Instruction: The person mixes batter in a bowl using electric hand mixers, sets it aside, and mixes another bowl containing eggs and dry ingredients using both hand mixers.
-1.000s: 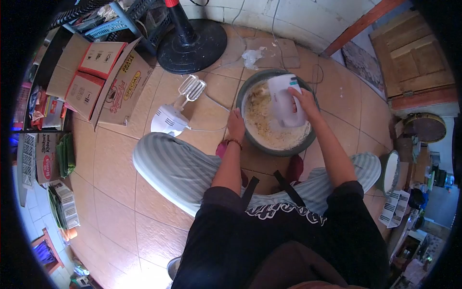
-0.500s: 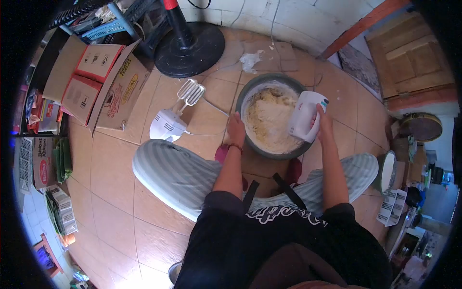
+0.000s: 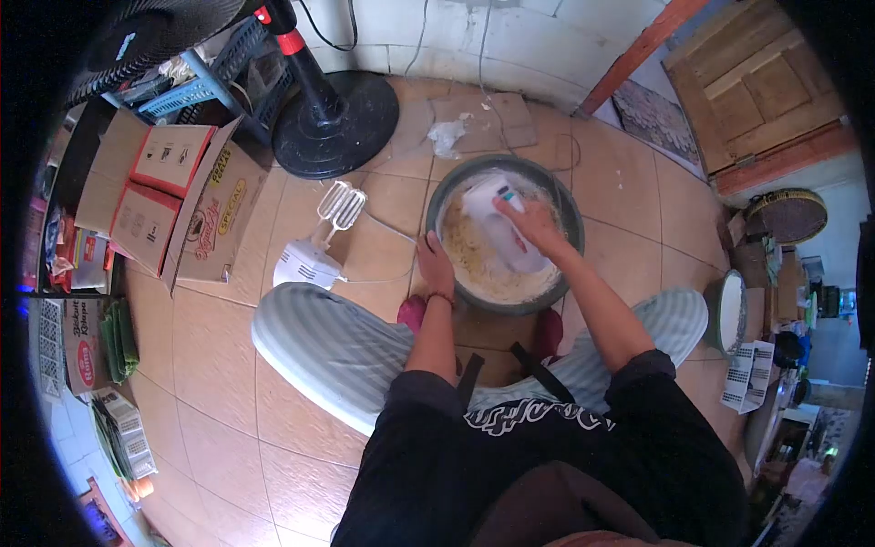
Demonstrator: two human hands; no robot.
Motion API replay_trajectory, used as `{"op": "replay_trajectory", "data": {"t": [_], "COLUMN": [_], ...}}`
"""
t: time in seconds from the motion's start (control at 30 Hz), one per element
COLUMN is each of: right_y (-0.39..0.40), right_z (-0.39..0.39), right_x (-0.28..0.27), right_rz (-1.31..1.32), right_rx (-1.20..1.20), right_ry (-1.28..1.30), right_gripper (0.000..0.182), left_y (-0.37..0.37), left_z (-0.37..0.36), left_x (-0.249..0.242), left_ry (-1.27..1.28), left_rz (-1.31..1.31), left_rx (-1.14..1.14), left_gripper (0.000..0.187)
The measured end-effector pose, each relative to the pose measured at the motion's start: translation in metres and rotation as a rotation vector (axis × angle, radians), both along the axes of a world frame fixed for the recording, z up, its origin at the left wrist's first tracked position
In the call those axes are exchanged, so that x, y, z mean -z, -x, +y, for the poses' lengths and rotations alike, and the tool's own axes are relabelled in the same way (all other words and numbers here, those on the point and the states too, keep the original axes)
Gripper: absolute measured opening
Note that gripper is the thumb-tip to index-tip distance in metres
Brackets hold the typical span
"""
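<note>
A large dark bowl (image 3: 567, 202) of pale, lumpy dough sits on the tiled floor between my knees. My right hand (image 3: 533, 226) grips a white electric hand mixer (image 3: 492, 208) held down into the dough at the bowl's middle; its beaters are hidden in the mix. My left hand (image 3: 436, 264) rests on the bowl's near-left rim, holding it steady. A bracelet circles that wrist.
A second white hand mixer (image 3: 310, 260) with bare beaters lies on the floor left of the bowl, its cord trailing. Open cardboard boxes (image 3: 182, 205) and a black fan base (image 3: 333, 118) stand beyond it. A smaller bowl (image 3: 729, 314) sits at my right knee.
My right hand swung the mixer from the bowl's right rim back toward its middle. The left hand stayed on the rim. My head shifted, so the scene sits lower in view.
</note>
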State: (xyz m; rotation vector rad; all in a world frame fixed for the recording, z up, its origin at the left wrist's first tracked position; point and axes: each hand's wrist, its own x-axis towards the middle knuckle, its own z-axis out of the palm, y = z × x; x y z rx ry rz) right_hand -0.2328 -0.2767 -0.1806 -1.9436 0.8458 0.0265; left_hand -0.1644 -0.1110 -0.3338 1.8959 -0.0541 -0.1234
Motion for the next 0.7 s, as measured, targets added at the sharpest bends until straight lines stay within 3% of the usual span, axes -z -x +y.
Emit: {"op": "replay_trajectory", "data": {"t": [0.13,0.3,0.4,0.53,0.7], "right_y": [0.020,0.048,0.066,0.066,0.073], "right_z": [0.018,0.011,-0.007,-0.016,-0.039], "right_x": [-0.022,-0.040,-0.041,-0.088,-0.078], "right_rz": [0.034,0.100,0.164,0.480,0.508], "right_rx": [-0.272,-0.518,-0.625,-0.633,-0.595], "right_ry": [-0.105,0.031,0.056,-0.051,-0.028], "right_gripper": [0.050,0.050,0.050,0.048,0.045], "left_y": [-0.001,0.002,-0.002,-0.001,-0.001], "left_z": [0.004,0.005,0.007,0.008,0.007], "left_x": [0.007,-0.006,0.006,0.000,0.001], "left_ry": [0.040,-0.034,-0.009,-0.053,-0.044], "left_rz": [0.001,-0.091,-0.017,-0.035,-0.032], "left_rx": [0.032,0.005,0.050,0.038,0.047], "left_gripper": [0.041,0.043,0.046,0.048,0.045]}}
